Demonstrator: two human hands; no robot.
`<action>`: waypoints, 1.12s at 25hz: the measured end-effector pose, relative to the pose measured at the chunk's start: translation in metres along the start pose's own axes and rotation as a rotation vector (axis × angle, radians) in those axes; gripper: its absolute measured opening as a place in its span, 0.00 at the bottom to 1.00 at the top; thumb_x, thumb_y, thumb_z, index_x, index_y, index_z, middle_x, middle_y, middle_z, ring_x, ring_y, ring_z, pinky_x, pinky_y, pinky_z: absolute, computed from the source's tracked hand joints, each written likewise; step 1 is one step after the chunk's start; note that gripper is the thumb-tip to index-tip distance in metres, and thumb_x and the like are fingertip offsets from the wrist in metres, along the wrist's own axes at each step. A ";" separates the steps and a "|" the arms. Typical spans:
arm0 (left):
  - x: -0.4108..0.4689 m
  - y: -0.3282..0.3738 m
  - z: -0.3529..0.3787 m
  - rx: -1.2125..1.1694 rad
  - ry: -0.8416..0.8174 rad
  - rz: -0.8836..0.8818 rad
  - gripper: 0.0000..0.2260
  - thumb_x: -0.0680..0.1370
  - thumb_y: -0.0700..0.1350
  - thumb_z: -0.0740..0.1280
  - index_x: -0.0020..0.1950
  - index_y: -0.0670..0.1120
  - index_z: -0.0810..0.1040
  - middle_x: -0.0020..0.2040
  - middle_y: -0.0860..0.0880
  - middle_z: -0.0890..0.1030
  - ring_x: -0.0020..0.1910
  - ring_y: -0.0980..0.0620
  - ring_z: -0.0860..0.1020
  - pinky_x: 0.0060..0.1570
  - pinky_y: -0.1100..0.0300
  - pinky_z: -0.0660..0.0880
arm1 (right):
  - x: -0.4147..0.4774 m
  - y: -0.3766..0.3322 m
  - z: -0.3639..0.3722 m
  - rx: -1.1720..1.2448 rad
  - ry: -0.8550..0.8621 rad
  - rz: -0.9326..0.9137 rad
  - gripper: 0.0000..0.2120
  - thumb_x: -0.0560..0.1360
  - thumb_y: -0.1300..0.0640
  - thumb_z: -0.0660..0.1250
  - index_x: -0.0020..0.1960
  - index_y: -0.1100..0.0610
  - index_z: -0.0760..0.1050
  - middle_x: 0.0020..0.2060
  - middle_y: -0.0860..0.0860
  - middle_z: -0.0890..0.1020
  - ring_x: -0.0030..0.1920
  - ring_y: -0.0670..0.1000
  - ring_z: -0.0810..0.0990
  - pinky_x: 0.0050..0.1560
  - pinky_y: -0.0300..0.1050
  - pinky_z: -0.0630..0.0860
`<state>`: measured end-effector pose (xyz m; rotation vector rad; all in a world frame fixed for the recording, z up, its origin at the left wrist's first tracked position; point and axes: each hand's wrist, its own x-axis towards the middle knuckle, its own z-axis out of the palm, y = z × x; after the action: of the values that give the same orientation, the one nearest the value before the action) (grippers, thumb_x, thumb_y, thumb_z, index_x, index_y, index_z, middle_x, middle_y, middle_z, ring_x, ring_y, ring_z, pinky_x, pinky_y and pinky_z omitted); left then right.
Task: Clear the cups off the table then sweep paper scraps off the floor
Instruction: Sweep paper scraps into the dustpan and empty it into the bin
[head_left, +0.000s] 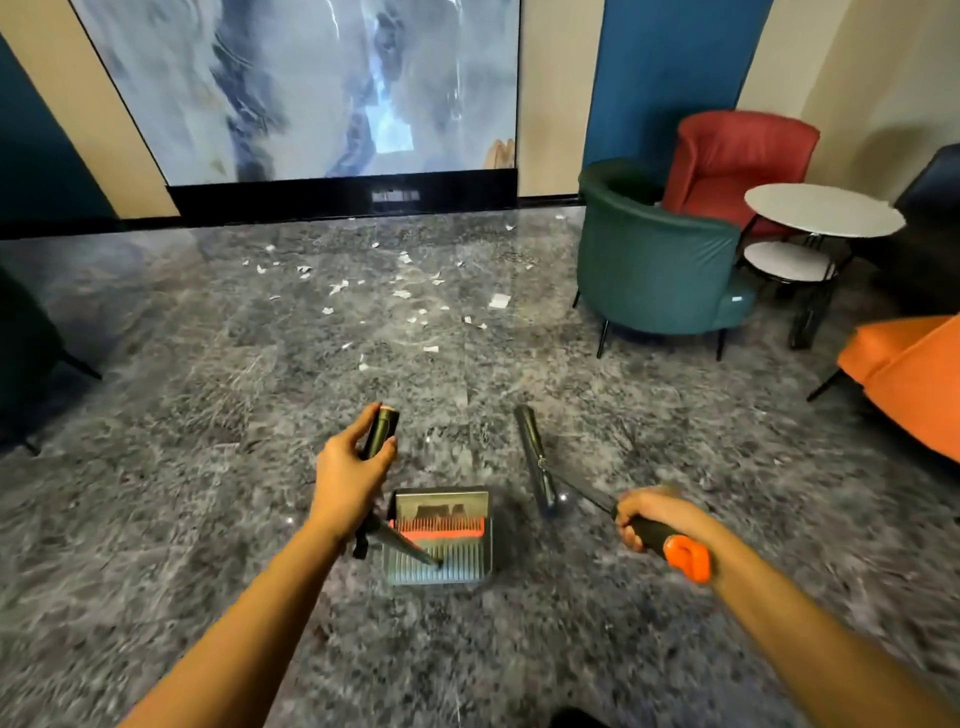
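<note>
"Two hands in the head view. What does each hold?"

"The left hand (353, 470) curls round the top of the dustpan's handle (383, 428). The right hand (641, 519) is clenched on the broom handle (675, 548), just ahead of its orange end."

"One dustpan, one broom?"

"One of each. The dustpan (441, 540) is grey with an orange comb and sits low between the forearms. The broom head (535, 457) is a dark, blurred bar. I cannot tell if it touches the floor (208, 415)."

"And the paper scraps?"

"The paper scraps (397, 293) lie scattered on the floor ahead of the dustpan, towards the big screen (311, 88). There are many, too small and smeared to count."

"Furniture?"

"Three armchairs: green (654, 270), red (743, 156), and orange (914, 374), which is cut off at the right edge. Two round white worktops stand together, the upper worktop (823, 210) overlapping the lower worktop (787, 260). Dark shapes at both edges are unclear."
</note>
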<state>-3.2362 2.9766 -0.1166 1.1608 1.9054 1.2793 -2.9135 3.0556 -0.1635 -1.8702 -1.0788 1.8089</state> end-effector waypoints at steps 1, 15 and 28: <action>0.033 0.005 0.004 -0.006 -0.003 0.002 0.23 0.78 0.40 0.67 0.72 0.48 0.68 0.35 0.46 0.77 0.28 0.51 0.70 0.28 0.60 0.68 | 0.024 -0.022 0.000 0.018 -0.010 0.003 0.15 0.70 0.74 0.59 0.28 0.63 0.69 0.18 0.56 0.72 0.17 0.51 0.71 0.18 0.35 0.68; 0.591 -0.011 0.086 0.060 -0.062 -0.090 0.22 0.79 0.40 0.65 0.72 0.50 0.68 0.27 0.48 0.73 0.24 0.55 0.67 0.25 0.62 0.66 | 0.462 -0.409 0.022 0.000 -0.079 0.093 0.16 0.74 0.71 0.58 0.28 0.64 0.70 0.17 0.56 0.72 0.15 0.48 0.71 0.16 0.34 0.67; 0.958 -0.060 0.150 0.050 -0.234 -0.261 0.20 0.77 0.34 0.66 0.69 0.44 0.72 0.57 0.31 0.74 0.22 0.65 0.70 0.22 0.68 0.70 | 0.757 -0.704 0.065 -0.025 -0.018 0.175 0.13 0.74 0.75 0.55 0.33 0.65 0.67 0.25 0.58 0.70 0.13 0.47 0.69 0.16 0.33 0.67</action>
<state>-3.5824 3.8788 -0.2168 0.9986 1.8512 0.9197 -3.2472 4.0344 -0.2222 -2.0228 -0.9749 1.9177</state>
